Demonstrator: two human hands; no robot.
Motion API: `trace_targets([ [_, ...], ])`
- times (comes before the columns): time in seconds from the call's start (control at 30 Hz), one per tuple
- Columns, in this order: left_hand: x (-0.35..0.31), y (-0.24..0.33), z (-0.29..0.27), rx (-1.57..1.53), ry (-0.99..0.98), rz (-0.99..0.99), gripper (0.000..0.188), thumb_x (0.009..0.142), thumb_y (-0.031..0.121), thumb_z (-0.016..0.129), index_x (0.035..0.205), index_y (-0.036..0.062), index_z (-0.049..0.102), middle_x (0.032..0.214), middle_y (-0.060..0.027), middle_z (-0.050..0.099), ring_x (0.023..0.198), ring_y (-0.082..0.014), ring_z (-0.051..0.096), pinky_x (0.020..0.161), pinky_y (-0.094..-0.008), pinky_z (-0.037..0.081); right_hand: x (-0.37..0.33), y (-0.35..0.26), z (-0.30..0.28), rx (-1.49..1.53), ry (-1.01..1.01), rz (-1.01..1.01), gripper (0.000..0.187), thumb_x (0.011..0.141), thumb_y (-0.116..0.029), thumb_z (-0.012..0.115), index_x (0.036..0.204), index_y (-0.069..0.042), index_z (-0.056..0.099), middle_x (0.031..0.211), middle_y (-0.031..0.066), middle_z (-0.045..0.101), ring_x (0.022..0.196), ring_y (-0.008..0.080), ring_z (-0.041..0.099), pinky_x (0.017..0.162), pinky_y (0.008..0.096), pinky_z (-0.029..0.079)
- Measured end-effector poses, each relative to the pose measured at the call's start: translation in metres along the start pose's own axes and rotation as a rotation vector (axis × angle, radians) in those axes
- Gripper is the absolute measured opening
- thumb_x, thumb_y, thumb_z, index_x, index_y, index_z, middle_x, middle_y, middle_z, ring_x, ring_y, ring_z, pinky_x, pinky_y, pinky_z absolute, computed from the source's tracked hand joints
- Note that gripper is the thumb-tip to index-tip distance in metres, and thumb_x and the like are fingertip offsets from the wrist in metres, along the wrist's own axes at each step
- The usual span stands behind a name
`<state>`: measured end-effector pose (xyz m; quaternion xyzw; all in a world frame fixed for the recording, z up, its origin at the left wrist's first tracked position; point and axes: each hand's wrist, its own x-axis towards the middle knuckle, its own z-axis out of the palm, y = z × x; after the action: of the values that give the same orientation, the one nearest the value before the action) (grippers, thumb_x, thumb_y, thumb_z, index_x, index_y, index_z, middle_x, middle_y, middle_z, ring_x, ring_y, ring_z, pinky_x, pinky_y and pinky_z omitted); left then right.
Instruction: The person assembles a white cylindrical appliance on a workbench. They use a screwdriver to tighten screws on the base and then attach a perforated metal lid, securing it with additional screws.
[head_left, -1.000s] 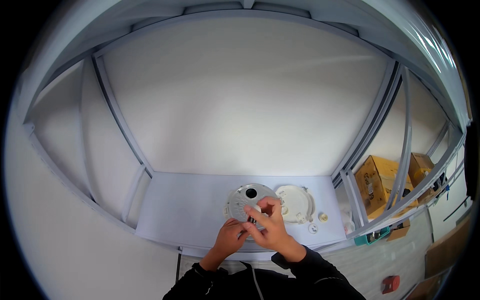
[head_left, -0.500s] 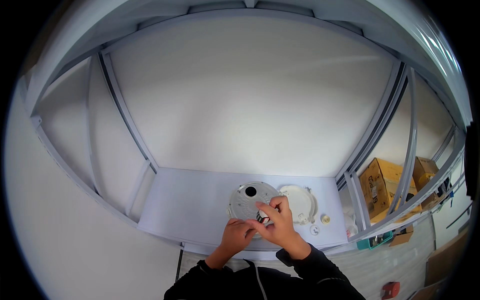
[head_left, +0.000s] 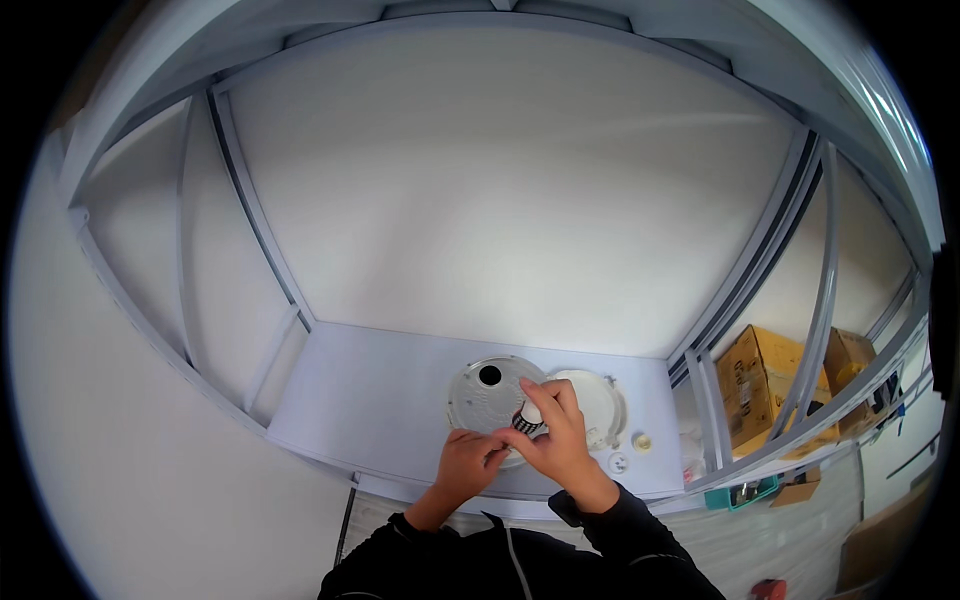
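Observation:
My right hand (head_left: pixel 562 445) holds a small cylinder (head_left: pixel 528 418), with a white part and black-and-white bands, between its thumb and curled fingers. Close beside it, my left hand (head_left: pixel 468 465) has its fingers closed in a pinch near the right thumb. Whatever the left fingers hold is too small or hidden to make out. Beneath both hands lies a round, clear-grey ribbed disc (head_left: pixel 468 397) with a black circle (head_left: pixel 490 376) near its far edge. A white round shallow housing (head_left: pixel 592 400) sits just right of the disc, partly covered by my right hand.
A small cream ring-shaped part (head_left: pixel 641 441) and a small white disc with holes (head_left: pixel 618 463) lie at the right of the white table (head_left: pixel 370 400). Grey frame posts (head_left: pixel 712 410) border it. Past them are cardboard boxes (head_left: pixel 775 375) and a teal bin (head_left: pixel 742 494).
The cylinder in my right hand shows more of its white part and banded side. My left hand stays beside it. The whole view has shifted slightly.

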<state>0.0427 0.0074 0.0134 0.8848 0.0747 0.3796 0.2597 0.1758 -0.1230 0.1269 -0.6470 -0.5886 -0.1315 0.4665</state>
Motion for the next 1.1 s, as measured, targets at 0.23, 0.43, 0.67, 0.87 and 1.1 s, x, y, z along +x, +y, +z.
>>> trace_targets([
  [0.23,0.006,0.012,0.002,0.004,-0.021,-0.059,0.014,0.082,0.013,0.080,0.094,0.0132,0.075,0.084,-0.0042,0.076,0.078,-0.0254,0.072,0.080,-0.0389,0.049,0.003,0.003,-0.002,0.231,-0.132,0.124,0.089,0.089,-0.007,0.081,0.160,0.000,0.029,0.129,0.0209,0.064,0.102,0.0324,0.072,0.083,0.0379,0.058],
  [0.43,0.009,0.017,0.003,0.037,-0.013,-0.044,0.011,0.087,0.017,0.079,0.097,0.0130,0.075,0.086,-0.0015,0.078,0.078,-0.0212,0.073,0.079,-0.0378,0.048,-0.006,0.012,-0.008,0.269,-0.028,0.109,0.088,0.090,0.001,0.077,0.162,-0.003,0.026,0.125,0.0188,0.067,0.099,0.0244,0.073,0.084,0.0360,0.060],
  [0.67,0.011,0.013,-0.003,0.021,-0.122,-0.001,0.025,0.086,0.017,0.080,0.109,0.0100,0.073,0.101,-0.0054,0.078,0.094,-0.0239,0.073,0.086,-0.0401,0.051,-0.016,0.031,-0.016,0.422,0.243,0.007,0.089,0.091,0.002,0.077,0.161,-0.005,0.022,0.125,0.0217,0.060,0.097,0.0257,0.071,0.080,0.0385,0.062],
  [0.87,0.023,0.012,-0.014,-0.010,-0.046,0.043,0.032,0.084,0.019,0.081,0.112,0.0059,0.074,0.107,-0.0108,0.077,0.104,-0.0310,0.072,0.092,-0.0449,0.053,-0.026,0.037,-0.025,0.431,0.323,0.012,0.088,0.092,-0.002,0.077,0.160,-0.005,0.022,0.124,0.0218,0.060,0.095,0.0271,0.071,0.081,0.0398,0.063],
  [1.1,0.044,-0.030,-0.035,0.191,0.077,-0.234,0.029,0.081,0.022,0.083,0.107,0.0093,0.078,0.101,-0.0042,0.069,0.097,-0.0280,0.062,0.087,-0.0441,0.049,-0.028,0.026,-0.026,0.334,0.370,0.072,0.086,0.093,-0.004,0.077,0.160,-0.006,0.022,0.124,0.0220,0.059,0.092,0.0267,0.072,0.080,0.0397,0.063],
])
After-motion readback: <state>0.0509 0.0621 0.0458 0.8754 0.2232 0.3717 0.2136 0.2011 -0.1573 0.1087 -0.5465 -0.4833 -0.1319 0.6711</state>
